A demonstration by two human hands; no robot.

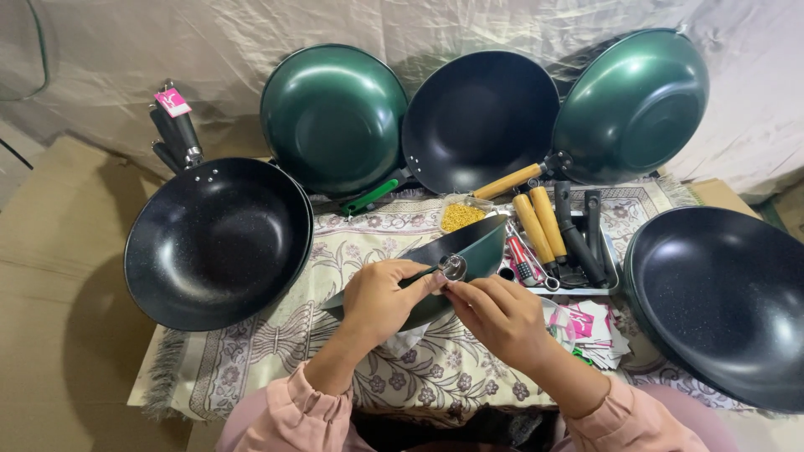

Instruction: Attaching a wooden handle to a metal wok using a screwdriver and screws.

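Big black wok (219, 241) on the left w/ black handles (173, 130) & a pink tag (172, 102), another black wok (724, 303) far right. At the back, leaning on the beige sheet (126, 50): green wok (333, 117), black-inside wok (479, 117), green wok (632, 105). On the patterned cloth (251, 351): bag of yellow bits (459, 216), tray (610, 259) w/ wooden handles (538, 222) & black ones (side by side), pink cards (582, 322)

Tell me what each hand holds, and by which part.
Both the left hand and right hand grip a green wok at its rim, around a small metal fitting.
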